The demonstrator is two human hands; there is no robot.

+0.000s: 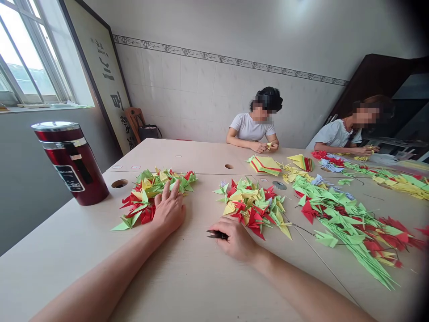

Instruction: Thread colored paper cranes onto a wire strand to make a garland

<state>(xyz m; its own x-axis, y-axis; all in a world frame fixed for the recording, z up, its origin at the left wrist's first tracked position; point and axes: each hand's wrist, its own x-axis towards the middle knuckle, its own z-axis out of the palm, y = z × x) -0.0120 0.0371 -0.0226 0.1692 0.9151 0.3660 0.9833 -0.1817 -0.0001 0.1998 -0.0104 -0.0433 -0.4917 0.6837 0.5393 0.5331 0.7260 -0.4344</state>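
Note:
My left hand [169, 210] lies with its fingers stretched out on the right side of a pile of folded paper cranes [142, 197] in red, green and yellow. It grips nothing that I can see. Closed around small dark thread snips [214, 234], my right hand [236, 237] rests on the table in front of a second pile of paper cranes [251, 201]. The two blades of the snips point left and stand slightly apart; their handle is hidden in my palm.
A dark red vacuum flask [73, 165] stands at the left beside a cable hole [119, 184]. Strung paper cranes [348, 223] spread over the right side. Stacks of coloured paper [264, 164] lie farther back. Two people sit across the table [187, 268], each holding yellow paper.

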